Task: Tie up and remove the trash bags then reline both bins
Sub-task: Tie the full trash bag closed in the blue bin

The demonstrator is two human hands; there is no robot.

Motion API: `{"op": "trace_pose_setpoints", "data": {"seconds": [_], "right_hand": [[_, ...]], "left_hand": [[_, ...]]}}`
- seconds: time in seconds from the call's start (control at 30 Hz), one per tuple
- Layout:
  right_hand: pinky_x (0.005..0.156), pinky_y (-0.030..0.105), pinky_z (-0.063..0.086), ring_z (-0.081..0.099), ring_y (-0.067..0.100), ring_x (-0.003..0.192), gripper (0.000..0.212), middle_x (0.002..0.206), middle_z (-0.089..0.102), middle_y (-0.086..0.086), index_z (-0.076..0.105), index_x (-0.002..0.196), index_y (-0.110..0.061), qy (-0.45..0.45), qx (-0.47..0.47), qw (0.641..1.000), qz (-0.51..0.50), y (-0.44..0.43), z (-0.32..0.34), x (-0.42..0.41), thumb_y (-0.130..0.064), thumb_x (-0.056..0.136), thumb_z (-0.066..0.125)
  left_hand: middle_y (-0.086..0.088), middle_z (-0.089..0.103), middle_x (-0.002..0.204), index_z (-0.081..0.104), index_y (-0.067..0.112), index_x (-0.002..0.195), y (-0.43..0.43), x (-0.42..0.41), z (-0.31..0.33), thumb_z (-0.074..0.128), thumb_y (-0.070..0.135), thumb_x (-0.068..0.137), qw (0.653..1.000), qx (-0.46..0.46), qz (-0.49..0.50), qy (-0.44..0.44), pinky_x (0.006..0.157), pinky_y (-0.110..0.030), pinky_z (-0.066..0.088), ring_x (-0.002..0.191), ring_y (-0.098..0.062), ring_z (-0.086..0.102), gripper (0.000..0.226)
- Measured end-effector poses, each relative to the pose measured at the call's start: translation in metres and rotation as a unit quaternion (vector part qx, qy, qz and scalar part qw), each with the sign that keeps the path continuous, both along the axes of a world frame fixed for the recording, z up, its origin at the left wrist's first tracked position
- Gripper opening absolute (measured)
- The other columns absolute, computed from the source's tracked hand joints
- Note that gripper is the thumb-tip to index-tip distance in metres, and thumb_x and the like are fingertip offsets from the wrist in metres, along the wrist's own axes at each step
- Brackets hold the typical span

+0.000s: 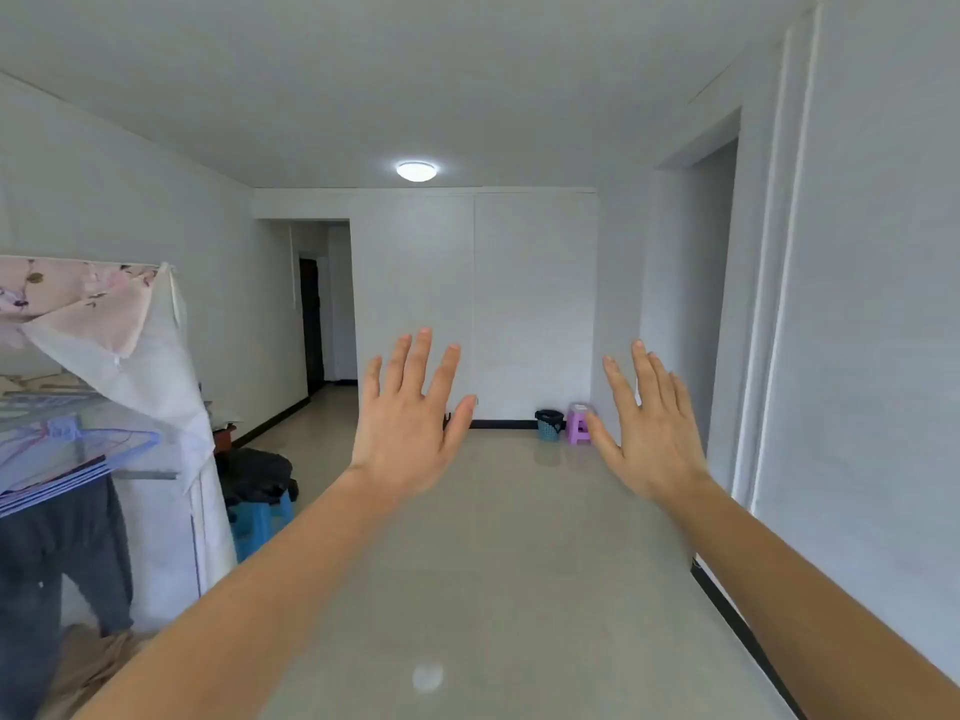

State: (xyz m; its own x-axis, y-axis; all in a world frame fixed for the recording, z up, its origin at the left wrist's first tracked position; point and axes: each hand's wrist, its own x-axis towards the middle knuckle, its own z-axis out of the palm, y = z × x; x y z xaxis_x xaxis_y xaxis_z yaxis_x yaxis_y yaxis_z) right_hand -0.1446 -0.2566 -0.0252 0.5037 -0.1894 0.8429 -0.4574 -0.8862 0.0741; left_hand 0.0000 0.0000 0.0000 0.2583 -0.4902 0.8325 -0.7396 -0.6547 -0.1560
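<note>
A small blue-grey bin (549, 425) with a dark bag over its rim stands on the floor by the far wall, across the room. Just right of it is a purple stool (579, 423). My left hand (410, 423) is raised in front of me, fingers spread, palm facing away, holding nothing. My right hand (647, 428) is raised the same way, fingers apart and empty. Both hands are far from the bin. Part of a dark object (447, 420) shows behind my left thumb; I cannot tell what it is.
A fabric wardrobe (156, 407) with hanging clothes fills the left side. A blue stool (260, 517) with dark cloth on it stands next to it. A hallway (324, 324) opens at the far left and a doorway (701, 283) on the right wall. Tiled floor (493, 563) stretches ahead.
</note>
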Motion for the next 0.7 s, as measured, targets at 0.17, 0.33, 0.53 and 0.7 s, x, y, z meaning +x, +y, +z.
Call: {"op": "trace_pose_setpoints", "data": {"seconds": [0.17, 0.33, 0.53, 0.7], "right_hand": [[0.119, 0.052, 0.019, 0.023, 0.039, 0.147, 0.072, 0.162, 0.017, 0.021, 0.030, 0.155, -0.014, 0.051, 0.008, 0.998, -0.039, -0.033, -0.002, 0.092, -0.056, 0.097, 0.030], [0.120, 0.053, 0.020, 0.022, 0.038, 0.148, 0.068, 0.162, 0.017, 0.021, 0.030, 0.155, -0.016, 0.070, -0.015, 0.996, -0.047, -0.096, -0.018, 0.163, -0.053, 0.098, 0.036], [0.121, 0.052, 0.017, 0.018, 0.036, 0.150, 0.068, 0.164, 0.012, 0.018, 0.024, 0.157, -0.019, 0.074, 0.012, 0.995, -0.066, -0.215, -0.053, 0.249, -0.054, 0.099, 0.034], [0.120, 0.050, 0.015, 0.017, 0.035, 0.150, 0.068, 0.164, 0.011, 0.017, 0.024, 0.156, -0.020, 0.088, 0.040, 0.993, -0.066, -0.333, -0.064, 0.343, -0.057, 0.099, 0.032]], "left_hand": [[-0.021, 0.015, 0.162, 0.024, 0.023, 0.156, -0.043, 0.106, -0.004, 0.021, 0.059, 0.098, 0.999, 0.034, 0.000, 0.013, 0.115, -0.061, 0.021, 0.148, -0.041, 0.017, 0.068], [-0.020, 0.008, 0.164, 0.016, 0.025, 0.157, -0.126, 0.191, -0.024, 0.019, 0.062, 0.097, 0.998, 0.029, -0.034, 0.047, 0.116, -0.063, 0.017, 0.150, -0.041, 0.010, 0.071], [-0.019, 0.004, 0.164, 0.012, 0.026, 0.158, -0.254, 0.291, -0.063, 0.019, 0.061, 0.099, 0.995, 0.034, -0.056, 0.079, 0.117, -0.062, 0.015, 0.151, -0.040, 0.006, 0.069], [-0.018, 0.000, 0.165, 0.009, 0.027, 0.158, -0.374, 0.387, -0.072, 0.016, 0.060, 0.099, 0.994, 0.060, -0.041, 0.087, 0.117, -0.061, 0.013, 0.151, -0.038, 0.003, 0.068]]}}
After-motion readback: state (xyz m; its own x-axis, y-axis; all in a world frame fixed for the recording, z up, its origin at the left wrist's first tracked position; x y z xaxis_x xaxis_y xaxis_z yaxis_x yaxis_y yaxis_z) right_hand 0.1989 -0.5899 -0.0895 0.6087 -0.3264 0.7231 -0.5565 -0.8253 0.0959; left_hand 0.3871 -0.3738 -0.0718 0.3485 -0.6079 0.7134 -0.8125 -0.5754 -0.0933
